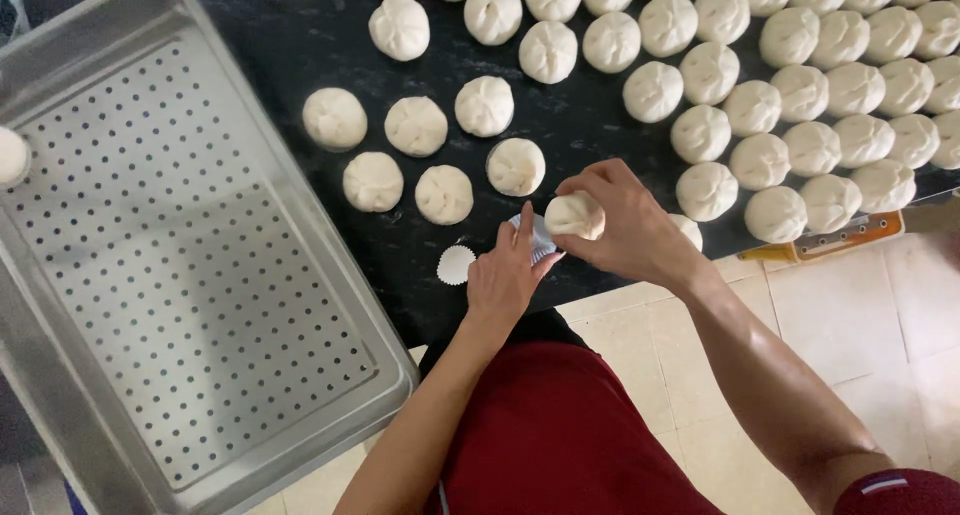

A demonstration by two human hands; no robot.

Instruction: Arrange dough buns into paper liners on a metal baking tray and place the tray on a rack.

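Nearest the body, below both hands, are a dark red apron or garment (560,435) and pale floor tiles (850,315). No package or sign shows clearly; the one label-like thing is an orange strip with small dark marks (835,237) at the counter edge, to the right of the right hand.

The right hand (625,225) is clamped around a raw dough bun (574,216), thumb and fingers closed on its sides, lifting it just above the counter edge. The bun is round, off-white and matte, with pleats gathered at its top. The left hand (508,275) sits just beside it, to the lower left, with fingers extended against a stack of white fluted paper liners (538,237); whether it pinches one cannot be told. The two hands are close together, nearly touching.

A single white paper liner (456,264) lies flat just left of the left hand.

The counter (300,45) is black and lightly dusted with flour. Just beyond the hands, a loose group of seven buns (416,126) rests on it. Farther off, above and to the right of the right hand, many more buns (810,85) stand in close rows.

Well to the left of the left hand lies a large perforated steel tray (180,275), with one bun (12,156) at its far left edge.
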